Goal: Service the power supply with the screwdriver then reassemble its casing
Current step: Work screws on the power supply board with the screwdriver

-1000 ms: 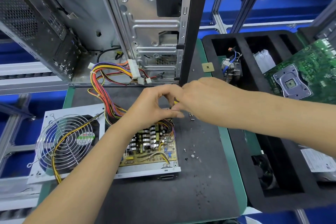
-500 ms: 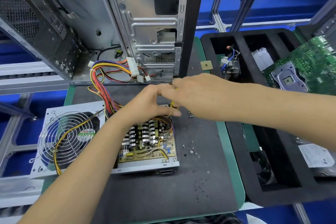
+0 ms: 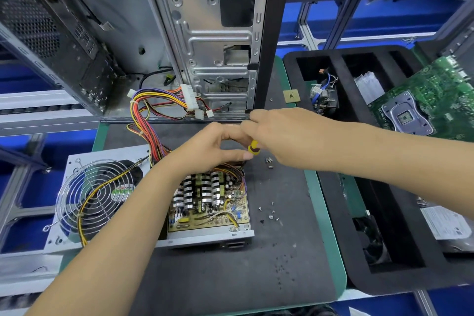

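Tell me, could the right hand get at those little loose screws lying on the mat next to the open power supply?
Probably yes. The loose screws lie uncovered on the dark mat, right of the power supply, with nothing over them. The right hand hovers just beyond them, though it seems busy gripping the yellow screwdriver.

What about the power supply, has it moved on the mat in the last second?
No. The power supply stays put on the mat; its front corner sits just as near the loose screws.

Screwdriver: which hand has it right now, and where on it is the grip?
The right hand holds the screwdriver by its yellow-and-black handle; only the butt shows. The left hand curls beside it; whether it touches cannot be told.
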`<state>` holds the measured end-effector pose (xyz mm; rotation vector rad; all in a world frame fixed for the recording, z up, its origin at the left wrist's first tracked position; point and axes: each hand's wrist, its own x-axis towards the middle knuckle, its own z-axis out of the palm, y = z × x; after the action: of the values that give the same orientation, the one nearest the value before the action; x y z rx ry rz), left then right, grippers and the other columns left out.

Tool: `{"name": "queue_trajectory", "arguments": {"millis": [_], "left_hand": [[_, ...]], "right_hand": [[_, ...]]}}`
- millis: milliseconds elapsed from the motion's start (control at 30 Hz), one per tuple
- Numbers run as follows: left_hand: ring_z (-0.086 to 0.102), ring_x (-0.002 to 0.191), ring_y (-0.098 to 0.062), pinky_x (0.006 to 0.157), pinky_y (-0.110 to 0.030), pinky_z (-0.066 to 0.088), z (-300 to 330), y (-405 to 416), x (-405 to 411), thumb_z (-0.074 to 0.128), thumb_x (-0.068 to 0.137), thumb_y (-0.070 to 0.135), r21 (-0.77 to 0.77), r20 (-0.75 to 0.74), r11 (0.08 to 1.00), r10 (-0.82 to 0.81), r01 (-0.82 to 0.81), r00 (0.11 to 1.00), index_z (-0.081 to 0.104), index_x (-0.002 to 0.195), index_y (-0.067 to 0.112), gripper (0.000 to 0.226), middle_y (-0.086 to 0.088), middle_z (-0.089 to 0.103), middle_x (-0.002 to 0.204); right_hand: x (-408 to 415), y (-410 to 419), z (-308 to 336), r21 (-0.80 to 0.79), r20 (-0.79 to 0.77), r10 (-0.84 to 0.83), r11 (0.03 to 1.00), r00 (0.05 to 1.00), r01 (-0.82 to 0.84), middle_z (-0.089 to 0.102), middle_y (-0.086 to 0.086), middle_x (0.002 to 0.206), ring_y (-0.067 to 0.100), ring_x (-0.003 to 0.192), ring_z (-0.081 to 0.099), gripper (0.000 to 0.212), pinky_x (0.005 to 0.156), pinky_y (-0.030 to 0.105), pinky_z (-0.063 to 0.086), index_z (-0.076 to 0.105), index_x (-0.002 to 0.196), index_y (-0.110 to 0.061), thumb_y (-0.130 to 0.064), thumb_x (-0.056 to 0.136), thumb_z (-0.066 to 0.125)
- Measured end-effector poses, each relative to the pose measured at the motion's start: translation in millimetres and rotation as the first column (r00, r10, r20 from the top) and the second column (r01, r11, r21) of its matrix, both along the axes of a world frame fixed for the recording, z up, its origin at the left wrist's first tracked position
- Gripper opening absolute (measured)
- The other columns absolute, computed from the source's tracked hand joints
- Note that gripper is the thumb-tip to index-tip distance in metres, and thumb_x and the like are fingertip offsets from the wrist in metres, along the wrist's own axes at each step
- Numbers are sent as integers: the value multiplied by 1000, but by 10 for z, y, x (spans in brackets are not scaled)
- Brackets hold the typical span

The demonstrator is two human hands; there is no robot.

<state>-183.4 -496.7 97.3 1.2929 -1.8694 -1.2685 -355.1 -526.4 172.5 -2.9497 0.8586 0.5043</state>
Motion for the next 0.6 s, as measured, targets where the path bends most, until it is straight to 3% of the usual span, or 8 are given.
{"name": "queue_trajectory", "arguments": {"millis": [67, 133, 200, 300, 367, 467, 600], "left_hand": [[64, 96, 0, 90, -11, 42, 10, -13, 27, 70, 86, 5, 5, -11, 1000, 19, -19, 1000, 72, 102, 2, 17, -8, 74, 102], [63, 93, 0, 90, -13, 43, 13, -15, 0, 71, 85, 5, -1, 7, 1000, 17, -17, 1000, 72, 99, 8, 14, -8, 74, 99], [64, 91, -2, 88, -15, 45, 1, -8, -29, 74, 83, 8, -23, 26, 999, 29, -29, 999, 72, 94, 14, 13, -1, 74, 94], [67, 87, -13, 84, -21, 49, -28, -21, -54, 80, 78, 10, -54, 50, 997, 61, -58, 997, 73, 87, 15, 12, 0, 73, 87], [66, 86, -15, 84, -20, 49, -33, -25, -67, 82, 75, 9, -49, 53, 996, 71, -69, 996, 73, 88, 13, 16, -2, 73, 87], [66, 88, -10, 88, -18, 49, -31, -21, -47, 82, 74, 6, -39, 56, 996, 82, -80, 995, 68, 92, 21, 27, 0, 71, 89], [67, 92, -10, 92, -21, 50, -12, -22, -7, 75, 82, 2, -35, 96, 992, 121, -118, 988, 71, 100, 11, 21, -1, 72, 94]], "right_hand": [[-45, -28, 24, 37, 26, -9, 999, 1000, 8, 26, -1, 89, 7, 55, 22, 54, 44, 27, 17, 34, 117, -27, 4, 77, 54], [-43, -10, -4, 93, 50, -45, 995, 998, 40, 25, -1, 92, 7, 56, 23, 49, 45, 28, 20, 35, 115, -24, 4, 79, 53], [-28, 6, -44, 128, 78, -99, 988, 992, 88, 28, 1, 93, 9, 57, 31, 29, 50, 29, 28, 35, 107, -18, -15, 88, 57], [4, 5, -13, 61, 73, -214, 976, 974, 210, 31, 1, 75, 22, 65, 40, 40, 55, 33, 32, 31, 93, -16, -54, 92, 44], [7, 0, 0, -44, 14, -184, 982, 983, 184, 30, 0, 69, 27, 71, 44, 34, 57, 32, 31, 38, 87, -18, -51, 97, 38], [-28, 15, -9, -43, 5, -134, 990, 991, 134, 34, 3, 77, 28, 73, 47, 23, 58, 32, 32, 53, 96, -16, -36, 99, 41], [-163, 2, 17, -14, 17, -148, 989, 989, 148, 31, -2, 71, 33, 76, 52, 26, 58, 32, 34, 42, 83, -17, -38, 97, 46]]}}
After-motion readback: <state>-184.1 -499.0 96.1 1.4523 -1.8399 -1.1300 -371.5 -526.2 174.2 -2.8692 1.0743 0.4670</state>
